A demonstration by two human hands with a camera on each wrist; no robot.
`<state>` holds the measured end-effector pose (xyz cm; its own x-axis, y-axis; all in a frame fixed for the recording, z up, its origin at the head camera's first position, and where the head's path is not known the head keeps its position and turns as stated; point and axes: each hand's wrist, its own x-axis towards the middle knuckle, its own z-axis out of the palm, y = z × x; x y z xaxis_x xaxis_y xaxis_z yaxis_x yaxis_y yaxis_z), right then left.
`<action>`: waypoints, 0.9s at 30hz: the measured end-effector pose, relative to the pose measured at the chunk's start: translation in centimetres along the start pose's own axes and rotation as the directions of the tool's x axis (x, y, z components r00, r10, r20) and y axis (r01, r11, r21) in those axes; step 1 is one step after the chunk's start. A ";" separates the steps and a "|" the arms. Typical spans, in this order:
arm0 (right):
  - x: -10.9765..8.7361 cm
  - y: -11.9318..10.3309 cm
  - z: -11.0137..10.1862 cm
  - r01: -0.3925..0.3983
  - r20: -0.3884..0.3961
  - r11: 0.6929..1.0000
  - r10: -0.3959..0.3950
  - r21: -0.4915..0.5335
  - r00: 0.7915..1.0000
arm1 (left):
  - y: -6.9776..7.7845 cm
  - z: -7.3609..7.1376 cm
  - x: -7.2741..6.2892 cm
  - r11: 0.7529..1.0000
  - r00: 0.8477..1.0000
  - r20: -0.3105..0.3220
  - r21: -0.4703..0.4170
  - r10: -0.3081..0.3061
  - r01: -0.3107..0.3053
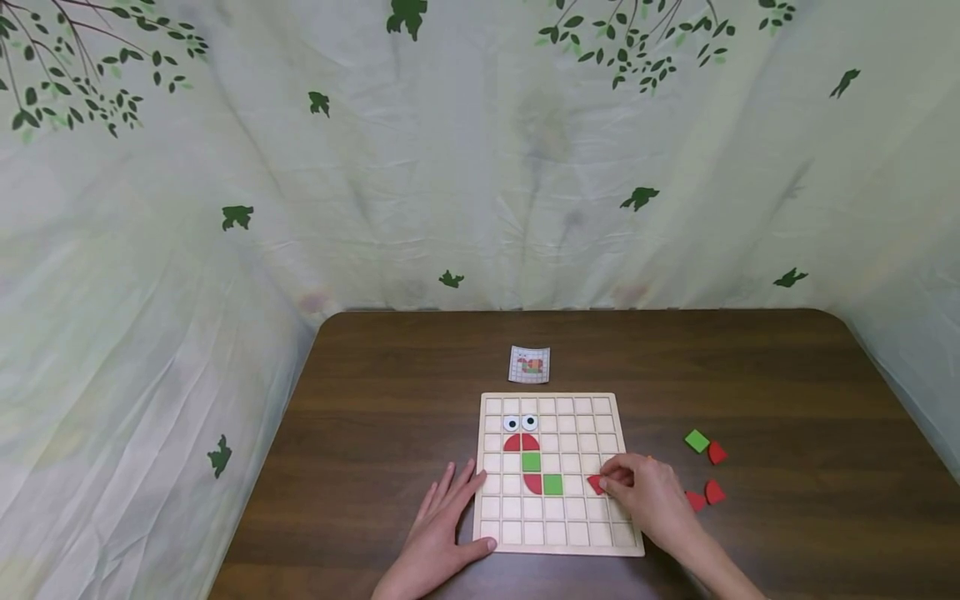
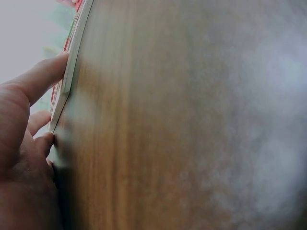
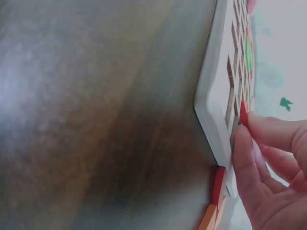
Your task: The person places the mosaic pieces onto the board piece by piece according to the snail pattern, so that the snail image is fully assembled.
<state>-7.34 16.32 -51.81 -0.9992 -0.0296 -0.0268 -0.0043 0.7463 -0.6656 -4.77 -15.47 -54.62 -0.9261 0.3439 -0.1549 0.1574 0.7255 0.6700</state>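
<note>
A pale wooden grid board (image 1: 502,533) lies on the table. In its cells sit two eye pieces (image 1: 520,423), red quarter-round pieces (image 1: 529,442) and two green squares (image 1: 552,484). My right hand (image 1: 651,496) pinches a red piece (image 1: 596,483) between thumb and fingertips, over the right side of the board; the right wrist view shows this red piece (image 3: 243,113) too. My left hand (image 1: 442,533) rests at the board's left edge with fingers spread, the thumb on the near left corner. In the left wrist view its fingers (image 2: 45,76) touch the board's edge.
Right of the board lie a loose green square (image 1: 697,441) and several red pieces (image 1: 715,492). A small card with a printed picture (image 1: 529,365) lies behind the board. The brown table (image 1: 390,400) meets a leaf-patterned curtain (image 1: 480,208) at the back.
</note>
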 end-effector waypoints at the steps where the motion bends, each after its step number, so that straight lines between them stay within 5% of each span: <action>1: 0.0 0.0 0.0 0.000 0.001 1.000 0.000 -0.004 1.000 | 0.0 0.0 0.0 1.000 1.000 0.001 -0.001 -0.001 0.001; 19: -0.2 0.1 -0.1 0.006 0.063 0.999 -0.008 0.040 0.998 | 0.1 -0.2 0.0 1.000 1.000 -0.013 -0.010 0.026 -0.026; 27: 0.1 2.2 -2.1 0.021 -0.011 0.998 -0.020 0.064 1.000 | 0.0 0.0 -0.1 1.000 1.000 -0.012 -0.009 0.021 -0.021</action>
<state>-7.56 19.34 -51.66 -0.9993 -0.0373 -0.0052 -0.0225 0.7011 -0.7127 -4.71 -15.49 -54.65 -0.9266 0.3519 -0.1326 0.1736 0.7130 0.6793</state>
